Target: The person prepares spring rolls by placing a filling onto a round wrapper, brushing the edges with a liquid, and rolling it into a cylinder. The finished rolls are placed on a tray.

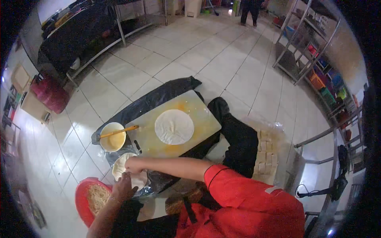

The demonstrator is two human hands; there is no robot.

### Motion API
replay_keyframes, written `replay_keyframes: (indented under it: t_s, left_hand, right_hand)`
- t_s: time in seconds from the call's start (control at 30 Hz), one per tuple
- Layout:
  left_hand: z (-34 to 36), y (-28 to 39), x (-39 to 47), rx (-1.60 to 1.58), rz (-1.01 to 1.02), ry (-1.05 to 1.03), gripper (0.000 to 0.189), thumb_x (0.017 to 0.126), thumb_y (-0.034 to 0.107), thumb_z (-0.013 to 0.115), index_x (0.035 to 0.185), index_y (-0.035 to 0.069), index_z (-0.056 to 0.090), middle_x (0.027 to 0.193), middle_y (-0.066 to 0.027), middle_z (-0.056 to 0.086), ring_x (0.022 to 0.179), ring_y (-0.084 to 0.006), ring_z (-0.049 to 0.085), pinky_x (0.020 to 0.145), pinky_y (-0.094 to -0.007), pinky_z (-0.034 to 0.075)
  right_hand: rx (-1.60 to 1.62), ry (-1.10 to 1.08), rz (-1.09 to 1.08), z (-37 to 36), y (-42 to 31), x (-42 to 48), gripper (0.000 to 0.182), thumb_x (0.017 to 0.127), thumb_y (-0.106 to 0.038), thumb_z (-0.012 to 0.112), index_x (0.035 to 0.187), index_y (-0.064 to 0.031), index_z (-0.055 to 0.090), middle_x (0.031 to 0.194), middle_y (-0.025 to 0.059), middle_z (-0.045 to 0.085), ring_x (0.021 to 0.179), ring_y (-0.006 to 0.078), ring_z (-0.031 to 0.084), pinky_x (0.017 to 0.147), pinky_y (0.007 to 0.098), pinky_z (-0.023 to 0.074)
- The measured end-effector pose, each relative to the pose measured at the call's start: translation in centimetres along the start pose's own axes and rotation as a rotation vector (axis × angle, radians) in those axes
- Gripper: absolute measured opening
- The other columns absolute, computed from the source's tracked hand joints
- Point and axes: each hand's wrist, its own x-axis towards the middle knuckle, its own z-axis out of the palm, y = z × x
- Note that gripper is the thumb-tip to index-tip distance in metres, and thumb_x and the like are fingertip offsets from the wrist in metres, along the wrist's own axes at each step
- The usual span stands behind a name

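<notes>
My right hand [134,165] and my left hand [123,187] meet at the near edge of a pale round sheet of dough [119,166], one of a stack or pile at the board's lower left corner. Fingers of both hands touch the dough; the exact grip is too small to tell. On the pale cutting board [202,116] lies another flat dough round [174,127], with creases at its middle. Left of the board stands a white bowl [103,145] of yellowish mixture, a wooden-handled utensil [119,131] across its rim. A dark-handled knife [137,146] lies at the board's left edge.
A red basin [82,202] with a crumbly pale filling stands beside my left forearm. Black plastic sheeting [143,104] lies under the board. Right of my leg are rows of pale square pieces [265,157]. Metal shelving [312,56] stands right; a person [250,12] stands far off.
</notes>
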Motion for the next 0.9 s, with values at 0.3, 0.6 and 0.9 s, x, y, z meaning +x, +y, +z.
replay_keyframes:
  t_s: [0.3,0.6,0.9]
  left_hand:
    - [1.1,2.9,0.2,0.538,-0.004,-0.213,0.092,0.083,0.056,0.064,0.148,-0.001,0.032,0.153,-0.0184,0.034,0.134,-0.0338,0.040,0.103,-0.0496,0.040]
    - [1.7,3.0,0.6,0.260,-0.031,-0.242,0.093,0.075,0.050,0.075,0.135,-0.012,0.038,0.142,-0.0249,0.041,0.125,-0.0360,0.045,0.097,-0.0452,0.046]
    - [-6.7,2.5,2.8,-0.105,-0.101,-0.370,0.056,0.087,0.048,0.067,0.115,0.000,0.064,0.115,-0.0206,0.066,0.099,-0.0326,0.067,0.084,-0.0432,0.054]
  right_hand:
    - [-0.102,0.026,0.085,-0.8,3.0,1.3,0.020,0.075,-0.017,0.058,0.067,-0.0024,0.069,0.069,0.0214,0.066,0.061,0.0350,0.064,0.057,0.0481,0.0493]
    - [0.361,0.577,0.133,-8.9,-1.6,0.2,0.028,0.093,-0.028,0.052,0.097,-0.0024,0.063,0.094,0.0229,0.067,0.093,0.0407,0.065,0.080,0.0466,0.0508]
    - [0.100,0.944,-0.209,-26.3,-4.4,-3.0,0.033,0.094,-0.036,0.061,0.103,-0.0048,0.067,0.081,0.0108,0.070,0.074,0.0232,0.068,0.069,0.0383,0.0526]
